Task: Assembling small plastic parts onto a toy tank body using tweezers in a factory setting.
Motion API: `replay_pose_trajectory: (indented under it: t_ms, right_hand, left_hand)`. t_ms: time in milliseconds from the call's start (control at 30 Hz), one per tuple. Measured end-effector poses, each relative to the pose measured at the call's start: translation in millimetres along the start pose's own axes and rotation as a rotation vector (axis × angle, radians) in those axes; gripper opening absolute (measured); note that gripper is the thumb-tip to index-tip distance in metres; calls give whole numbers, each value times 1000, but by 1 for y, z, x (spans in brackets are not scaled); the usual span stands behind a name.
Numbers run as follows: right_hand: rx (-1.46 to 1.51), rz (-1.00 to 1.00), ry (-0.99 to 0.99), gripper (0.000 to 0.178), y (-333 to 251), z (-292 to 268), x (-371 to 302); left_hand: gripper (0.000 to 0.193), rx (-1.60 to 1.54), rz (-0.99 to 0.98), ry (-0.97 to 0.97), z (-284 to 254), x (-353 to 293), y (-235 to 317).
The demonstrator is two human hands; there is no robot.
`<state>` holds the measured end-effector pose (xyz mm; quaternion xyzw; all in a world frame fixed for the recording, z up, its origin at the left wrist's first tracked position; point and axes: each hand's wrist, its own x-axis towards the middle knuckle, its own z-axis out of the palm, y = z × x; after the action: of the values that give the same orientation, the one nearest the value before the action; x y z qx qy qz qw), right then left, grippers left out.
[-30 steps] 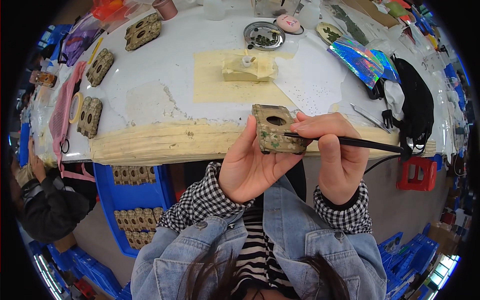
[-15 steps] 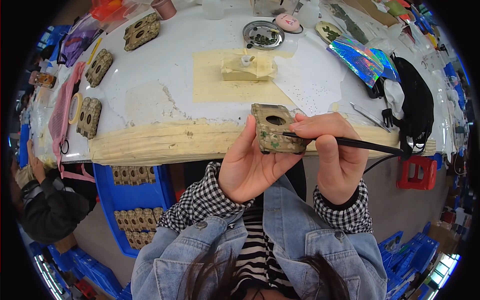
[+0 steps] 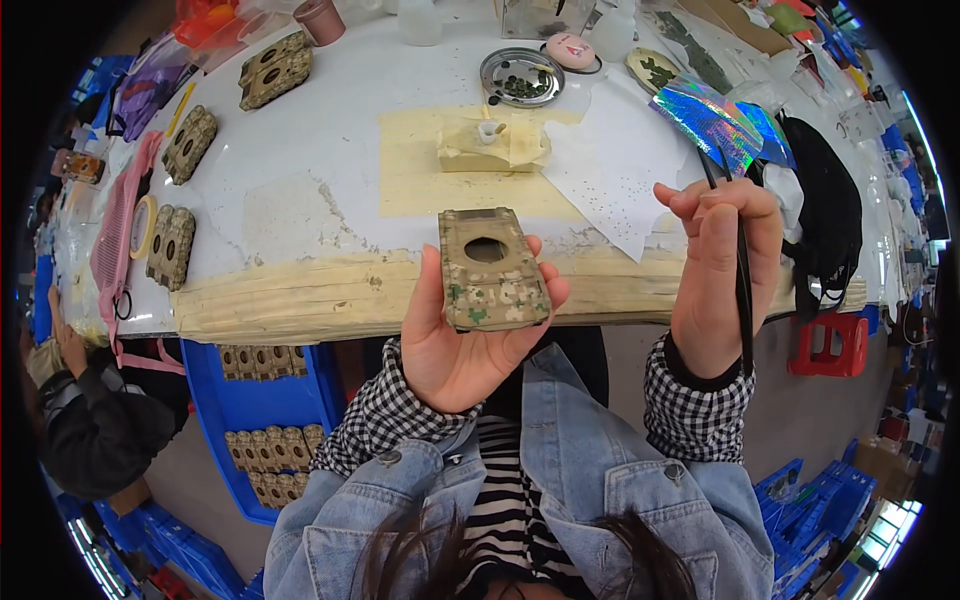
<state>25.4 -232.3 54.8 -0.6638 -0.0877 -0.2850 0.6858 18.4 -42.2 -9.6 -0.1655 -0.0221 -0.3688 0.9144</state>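
My left hand (image 3: 452, 345) holds a camouflage-patterned model tank hull (image 3: 497, 290) above the table's front edge. A dark oval hole shows in its top, and small green and tan pixel-like patches cover the near end. Off to the right, my right hand (image 3: 728, 255) is raised with black tweezers (image 3: 744, 290) in its fingers. The tweezers' tips point away from me, beside the shiny holographic pouch (image 3: 705, 125), and their other end hangs down by my wrist. A gap separates the tweezers from the hull.
A taped block (image 3: 492, 150) with a small white cup stands mid-table. Behind it lies a metal dish (image 3: 522, 78) of dark green bits. More camouflage hulls (image 3: 172, 247) sit at left, others in a blue tray (image 3: 270, 400) below. A red stool (image 3: 828, 345) stands right.
My right hand has moved right, away from the hull, and the tweezers have turned upright. My left hand has shifted the hull left and turned it toward me.
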Motion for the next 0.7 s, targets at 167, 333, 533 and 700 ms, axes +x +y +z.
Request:
replay_pose_trajectory:
  t_ms: [167,333,533,700]
  right_hand:
    - [-411,-139,-155,7,11,10,15]
    - [-609,-311,-275,6,27,36,34]
    - [-851,-403,-335,14,36,48,47]
    - [-784,-415,-301,14,53,54,49]
  left_hand:
    - [74,15,3,-39,-8,2,2]
    - [76,-24,10,-39,-5,1,5]
    - [76,-63,3,-36,-1,2,10]
    - [76,-62,12,-55,-3,1,13]
